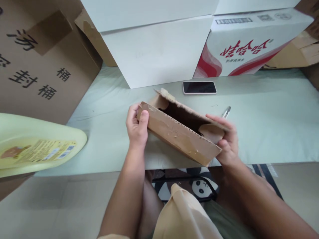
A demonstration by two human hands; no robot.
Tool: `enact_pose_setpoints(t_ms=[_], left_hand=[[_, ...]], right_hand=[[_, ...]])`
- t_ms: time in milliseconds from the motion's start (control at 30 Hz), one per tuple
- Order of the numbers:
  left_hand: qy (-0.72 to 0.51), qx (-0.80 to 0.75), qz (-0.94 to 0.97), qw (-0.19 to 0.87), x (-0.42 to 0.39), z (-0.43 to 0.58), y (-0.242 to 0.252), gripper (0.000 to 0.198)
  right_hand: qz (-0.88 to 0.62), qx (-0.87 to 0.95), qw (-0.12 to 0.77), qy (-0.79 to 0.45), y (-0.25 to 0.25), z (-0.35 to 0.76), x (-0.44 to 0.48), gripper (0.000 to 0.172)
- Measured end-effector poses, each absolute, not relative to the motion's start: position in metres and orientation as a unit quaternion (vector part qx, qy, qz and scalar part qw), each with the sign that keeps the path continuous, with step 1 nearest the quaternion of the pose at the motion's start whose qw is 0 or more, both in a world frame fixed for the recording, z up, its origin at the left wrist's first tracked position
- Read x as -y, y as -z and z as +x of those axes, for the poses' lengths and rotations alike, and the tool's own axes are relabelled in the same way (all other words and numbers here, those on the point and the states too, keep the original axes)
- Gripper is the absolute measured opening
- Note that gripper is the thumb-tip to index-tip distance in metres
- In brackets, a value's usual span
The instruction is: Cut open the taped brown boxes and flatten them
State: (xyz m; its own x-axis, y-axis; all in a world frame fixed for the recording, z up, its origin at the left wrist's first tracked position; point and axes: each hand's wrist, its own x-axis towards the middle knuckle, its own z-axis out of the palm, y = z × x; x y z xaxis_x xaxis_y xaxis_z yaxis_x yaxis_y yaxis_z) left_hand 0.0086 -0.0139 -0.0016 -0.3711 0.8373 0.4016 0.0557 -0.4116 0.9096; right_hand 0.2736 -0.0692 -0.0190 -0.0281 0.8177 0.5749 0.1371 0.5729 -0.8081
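Note:
A small brown cardboard box with torn, open top flaps is held over the near edge of a pale green surface. My left hand grips its left end, thumb on the front face. At the box's right end, my right hand is closed around the corner, fingers over the top flap. The inside of the box looks dark and I cannot see anything in it.
A phone lies face up behind the box, and a small metal tool lies to its right. Large cartons stand around: brown at left, white in the middle, red-and-white at right. A yellow plastic jug lies at the left.

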Motion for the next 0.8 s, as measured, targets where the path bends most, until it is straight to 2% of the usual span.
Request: enact_pose_setpoints(t_ms=[133,233,367,500,633,700,767,800], left_hand=[[-0.661,-0.461,0.529,0.266,0.013,0.003,0.0,0.054],[-0.607,-0.454,0.593,0.271,0.013,-0.006,-0.007,0.038],[-0.536,-0.486,0.627,0.289,0.011,-0.02,-0.015,0.026],[-0.606,-0.523,0.516,0.307,0.003,-0.03,-0.015,0.023],[-0.69,-0.537,0.339,0.347,-0.003,-0.034,-0.013,0.022],[-0.683,-0.546,0.307,0.376,-0.004,-0.032,-0.01,0.018],[-0.624,-0.573,0.299,0.44,-0.003,-0.028,-0.006,0.015],[-0.574,-0.586,0.302,0.486,-0.002,-0.025,-0.003,0.02]], right_hand=[[-0.358,0.644,0.611,-0.289,0.019,0.275,0.07,0.044],[-0.377,0.655,0.587,-0.29,0.017,0.276,0.072,0.037],[-0.369,0.634,0.592,-0.333,0.019,0.279,0.068,0.045],[-0.407,0.564,0.613,-0.376,0.032,0.283,0.056,0.049],[-0.431,0.579,0.502,-0.478,0.039,0.285,0.052,0.06],[-0.415,0.612,0.46,-0.492,0.039,0.284,0.057,0.066],[-0.409,0.634,0.465,-0.463,0.039,0.285,0.062,0.07],[-0.405,0.64,0.474,-0.449,0.04,0.285,0.064,0.071]])
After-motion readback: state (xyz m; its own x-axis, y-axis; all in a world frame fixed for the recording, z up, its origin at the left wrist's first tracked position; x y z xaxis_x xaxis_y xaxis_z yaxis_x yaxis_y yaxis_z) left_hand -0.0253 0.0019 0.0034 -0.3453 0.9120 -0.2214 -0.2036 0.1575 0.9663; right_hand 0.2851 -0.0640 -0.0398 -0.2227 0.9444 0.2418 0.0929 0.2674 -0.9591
